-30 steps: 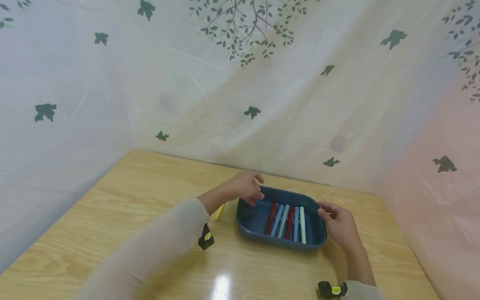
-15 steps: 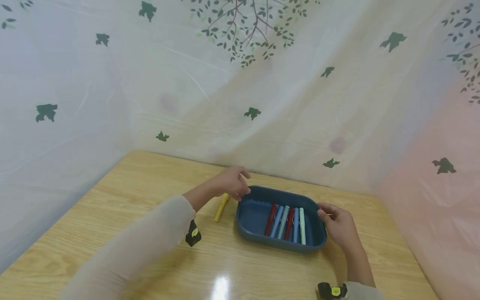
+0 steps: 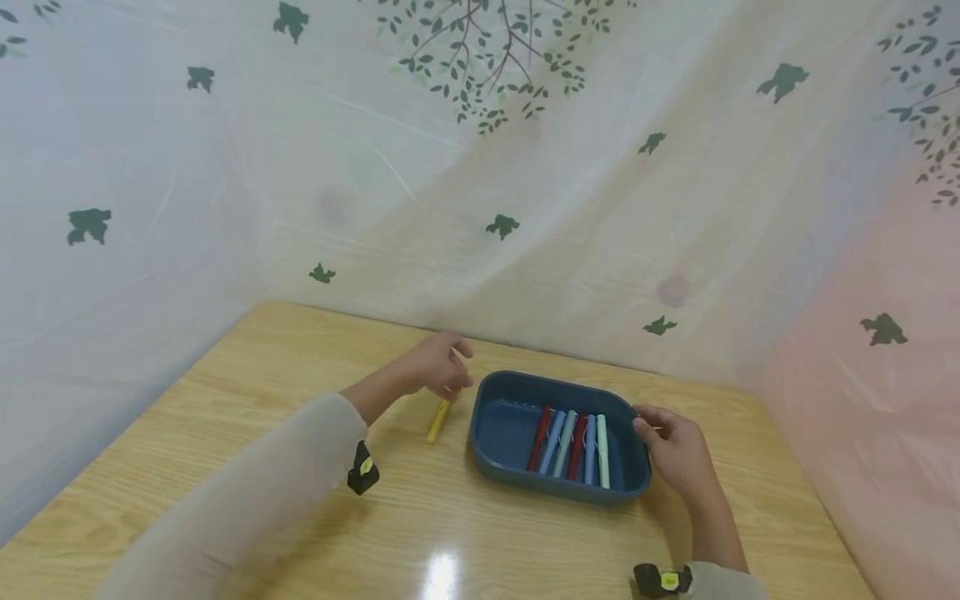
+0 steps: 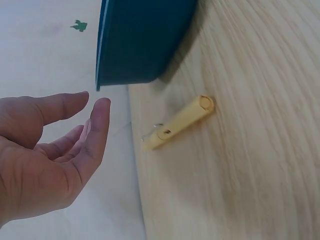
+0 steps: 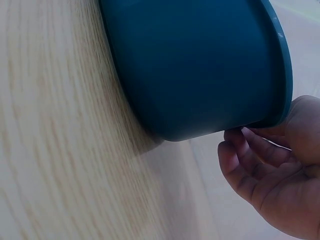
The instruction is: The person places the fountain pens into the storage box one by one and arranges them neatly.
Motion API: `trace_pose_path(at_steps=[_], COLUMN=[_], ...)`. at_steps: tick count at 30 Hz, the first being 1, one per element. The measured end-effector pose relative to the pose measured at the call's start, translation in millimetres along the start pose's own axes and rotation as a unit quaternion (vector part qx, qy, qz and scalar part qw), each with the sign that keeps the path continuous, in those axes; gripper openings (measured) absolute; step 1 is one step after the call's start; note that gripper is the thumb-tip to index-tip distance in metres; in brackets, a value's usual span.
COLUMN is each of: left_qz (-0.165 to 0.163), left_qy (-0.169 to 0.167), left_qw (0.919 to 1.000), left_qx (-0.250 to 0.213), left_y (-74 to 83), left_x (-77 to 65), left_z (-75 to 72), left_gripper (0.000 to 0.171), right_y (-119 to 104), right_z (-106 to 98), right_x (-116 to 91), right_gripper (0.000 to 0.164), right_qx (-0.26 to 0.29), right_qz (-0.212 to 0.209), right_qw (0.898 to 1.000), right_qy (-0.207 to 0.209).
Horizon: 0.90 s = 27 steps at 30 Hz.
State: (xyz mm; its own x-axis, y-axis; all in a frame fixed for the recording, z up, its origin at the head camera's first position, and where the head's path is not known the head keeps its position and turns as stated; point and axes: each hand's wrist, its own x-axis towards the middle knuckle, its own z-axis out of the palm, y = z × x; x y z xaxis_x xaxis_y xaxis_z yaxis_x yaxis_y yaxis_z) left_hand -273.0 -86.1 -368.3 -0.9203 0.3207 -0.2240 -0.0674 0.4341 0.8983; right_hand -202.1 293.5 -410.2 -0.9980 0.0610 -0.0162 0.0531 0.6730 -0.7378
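Observation:
A dark blue tray (image 3: pixel 502 429) stands on the wooden table, with several pens (image 3: pixel 577 447) in red, blue, teal and pale green lying side by side in its right half. My right hand (image 3: pixel 678 450) grips the tray's right end, thumb over the rim and fingers against the outer wall (image 5: pixel 200 75). Left of the tray, a yellow pen (image 4: pixel 180 122) with a clip lies on the table. My left hand (image 3: pixel 438 367) hovers over that pen's far end with fingers loosely bent and nothing between them; in the left wrist view the hand (image 4: pixel 50 155) is apart from the pen.
A pale curtain (image 3: pixel 420 192) printed with leaves and birds hangs close behind the table (image 3: pixel 315 367) and along both sides. Black wrist devices (image 3: pixel 363 468) sit at both cuffs.
My left hand has moved left from over the tray's left end to above the yellow pen, with nothing in it. My right hand and the tray have stayed put.

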Motion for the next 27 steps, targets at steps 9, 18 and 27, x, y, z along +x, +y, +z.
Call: trace_pose_path(at_steps=[9,18,27], left_qz=[-0.015,-0.032,-0.050], left_qy=[0.009,0.024,0.040], left_qw=[0.9998,0.9991,0.9978], left_qx=[0.010,0.012,0.017], left_y=[-17.0,-36.7,-50.8], left_x=[-2.7,-1.5,0.1], left_z=[-3.1,-2.4,3.8], left_gripper=[0.054,0.050,0.045], right_y=[0.5,1.0,1.4], right_z=[0.8,-0.5,-1.2], right_x=[0.7,1.4,1.2], right_gripper=[0.039,0.039,0.040], right_qx=[-0.001,-0.001,-0.004], right_qz=[0.002,-0.002,-0.006], right_qw=[1.000,1.000,1.000], right_qy=[0.003,0.003,0.001])
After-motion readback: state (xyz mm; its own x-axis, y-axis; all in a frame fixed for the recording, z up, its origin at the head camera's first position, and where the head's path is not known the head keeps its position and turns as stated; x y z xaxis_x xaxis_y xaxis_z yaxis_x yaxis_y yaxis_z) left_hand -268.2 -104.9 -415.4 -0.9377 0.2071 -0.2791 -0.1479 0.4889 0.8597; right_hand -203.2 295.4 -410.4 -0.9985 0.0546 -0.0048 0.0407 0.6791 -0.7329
